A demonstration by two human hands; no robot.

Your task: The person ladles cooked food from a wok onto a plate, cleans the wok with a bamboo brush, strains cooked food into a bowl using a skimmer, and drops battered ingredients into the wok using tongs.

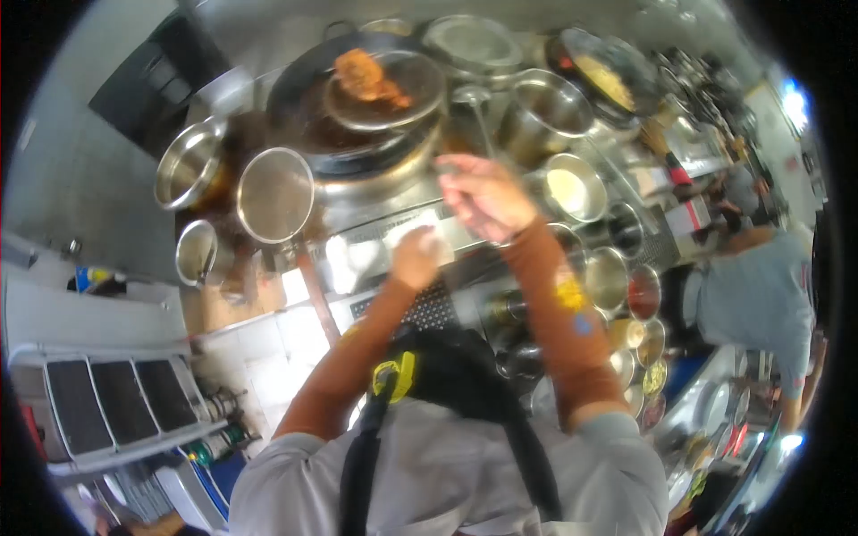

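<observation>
My left hand (415, 259), blurred, is closed on a crumpled white cloth (437, 245) in front of the stove. My right hand (485, 195) is raised to its right, fingers curled in a pinch near a dark spot; I cannot tell what it holds. Just beyond it, the handle of a metal ladle (471, 95) slants toward the hand. A large dark wok (299, 107) sits at the back, with a round strainer (384, 114) over it bearing reddish-brown fried food (359, 75). Left of the hands, a long-handled mesh strainer (276, 195) lies on the worktop.
Metal pots (189, 166) stand at the left and a tall pot (547, 105) behind my right hand. A bowl of pale liquid (567, 193) and several sauce containers (643, 292) line the right side. A person in a grey shirt (755, 290) stands at far right.
</observation>
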